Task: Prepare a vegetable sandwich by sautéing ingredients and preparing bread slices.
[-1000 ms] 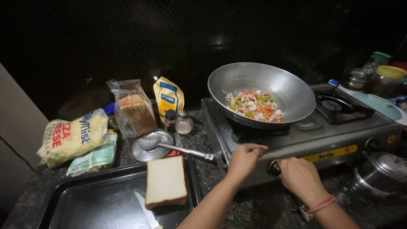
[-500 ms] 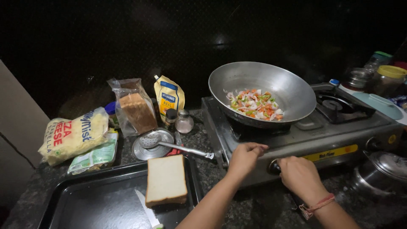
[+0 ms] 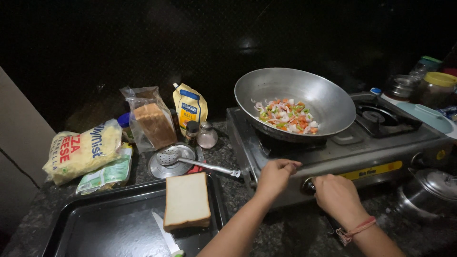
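The right hand (image 3: 339, 196) is closed around the stove knob (image 3: 308, 186) on the front face of the gas stove (image 3: 376, 154) — fingers wrapped over it. The left hand (image 3: 274, 176) rests loosely curled, holding nothing, on the stove's front edge, below the wok (image 3: 295, 102) (chopped vegetables inside). A bread slice (image 3: 186, 201) lies at the black tray's (image 3: 95, 223) right edge.

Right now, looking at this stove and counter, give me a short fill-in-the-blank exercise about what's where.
1. The right hand grips the stove's ____.
2. The chopped vegetables lie in the metal ____.
3. The bread slices sit on the dark ____.
4. The left hand rests on the front edge of the ____.

Missing words: knob; wok; tray; stove
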